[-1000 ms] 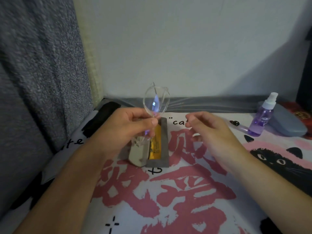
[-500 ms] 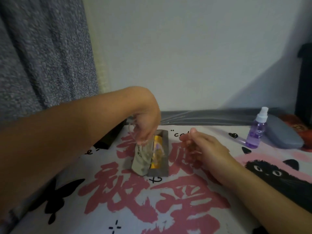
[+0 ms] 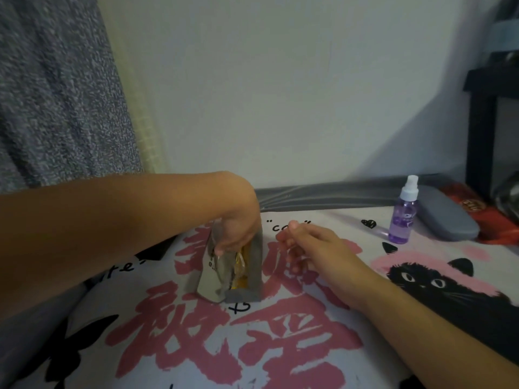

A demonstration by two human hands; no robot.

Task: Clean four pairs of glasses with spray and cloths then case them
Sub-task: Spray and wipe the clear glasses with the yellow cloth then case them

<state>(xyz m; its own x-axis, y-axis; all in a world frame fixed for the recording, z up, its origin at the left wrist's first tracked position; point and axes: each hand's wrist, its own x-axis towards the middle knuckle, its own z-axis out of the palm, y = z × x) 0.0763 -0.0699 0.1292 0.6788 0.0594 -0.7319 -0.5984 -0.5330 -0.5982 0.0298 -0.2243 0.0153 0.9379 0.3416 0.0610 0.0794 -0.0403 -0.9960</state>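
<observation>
An open grey glasses case [image 3: 254,276] lies on the printed cloth, its pale lid [image 3: 209,279] folded out to the left and a yellow cloth [image 3: 241,280] inside. My left hand [image 3: 238,231] points down over the case and pinches a pair of clear-framed glasses [image 3: 238,262], which reach down into the case and are partly hidden by my fingers. Just right of the case hovers my right hand [image 3: 309,248], fingers loosely curled and holding nothing. A purple spray bottle [image 3: 404,213] stands at the far right.
A closed grey glasses case [image 3: 446,216] lies beside the bottle, with a red packet [image 3: 483,217] behind it. A dark shelf frame [image 3: 480,136] rises at the right edge. The white wall is close behind, and a grey curtain [image 3: 56,94] hangs at the left.
My left hand turned over and brought the clear glasses from above the case down into it. My right hand stayed beside the case. The view tilted up.
</observation>
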